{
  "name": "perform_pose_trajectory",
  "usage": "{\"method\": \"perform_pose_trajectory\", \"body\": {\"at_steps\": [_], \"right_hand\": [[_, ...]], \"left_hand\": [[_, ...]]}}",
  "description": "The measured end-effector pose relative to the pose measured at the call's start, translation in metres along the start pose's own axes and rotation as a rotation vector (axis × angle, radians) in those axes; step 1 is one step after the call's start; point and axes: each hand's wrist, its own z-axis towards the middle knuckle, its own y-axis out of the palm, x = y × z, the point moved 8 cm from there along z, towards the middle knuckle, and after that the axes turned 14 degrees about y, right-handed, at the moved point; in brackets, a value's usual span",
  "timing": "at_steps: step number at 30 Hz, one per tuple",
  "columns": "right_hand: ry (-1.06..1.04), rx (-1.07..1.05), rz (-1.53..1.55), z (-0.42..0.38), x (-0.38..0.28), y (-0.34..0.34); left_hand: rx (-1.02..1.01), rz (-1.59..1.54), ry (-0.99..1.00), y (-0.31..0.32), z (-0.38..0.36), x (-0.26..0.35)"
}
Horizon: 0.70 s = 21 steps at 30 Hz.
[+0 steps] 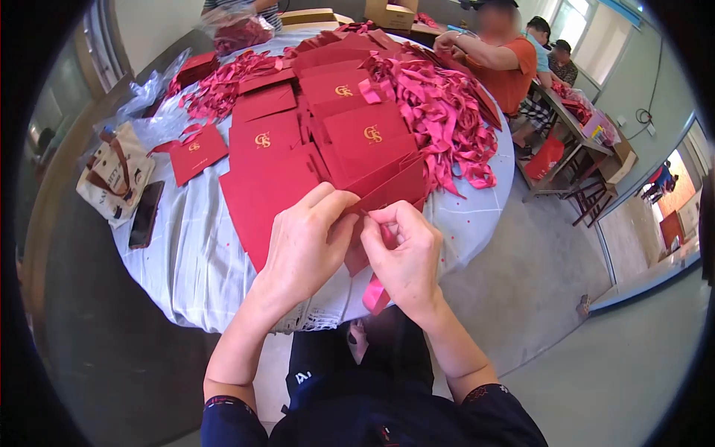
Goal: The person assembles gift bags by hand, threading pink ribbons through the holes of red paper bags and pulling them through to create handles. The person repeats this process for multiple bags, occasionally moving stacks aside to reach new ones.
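Note:
Close together at the table's near edge, both my hands are at the top edge of a red paper gift bag [395,182]. My left hand [305,238] is closed, its thumb and forefinger pinching the bag's edge. Fingertips of my right hand [406,253] pinch a pink ribbon [376,296], whose loose length hangs below the palm. The exact spot where ribbon and bag meet is hidden by my fingers. Beyond them, flat red bags with gold lettering [365,134] lie in overlapping stacks. To their right is a heap of loose pink ribbons [439,112].
A white cloth [190,276] covers the round table. On the left lie a phone [147,216], a canvas tote [115,175], a single red bag with ribbon [199,154] and clear plastic wrap [153,86]. A person in orange [514,74] works across the table at right.

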Motion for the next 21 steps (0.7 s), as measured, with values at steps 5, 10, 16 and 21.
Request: {"method": "perform_pose_trajectory", "body": {"at_steps": [5, 10, 16, 21], "right_hand": [[-0.122, 0.087, -0.135, -0.001, -0.016, -0.007], [-0.088, 0.119, -0.179, 0.000, -0.014, -0.013], [0.103, 0.013, -0.060, 0.007, 0.001, -0.012], [0.061, 0.029, -0.180, 0.013, -0.005, -0.016]], "left_hand": [[-0.013, -0.007, 0.038, 0.006, 0.003, 0.007], [-0.032, -0.037, 0.027, 0.012, 0.008, 0.010], [-0.005, 0.007, 0.060, 0.015, 0.011, 0.018], [-0.073, 0.068, 0.069, 0.018, 0.012, 0.021]]}}
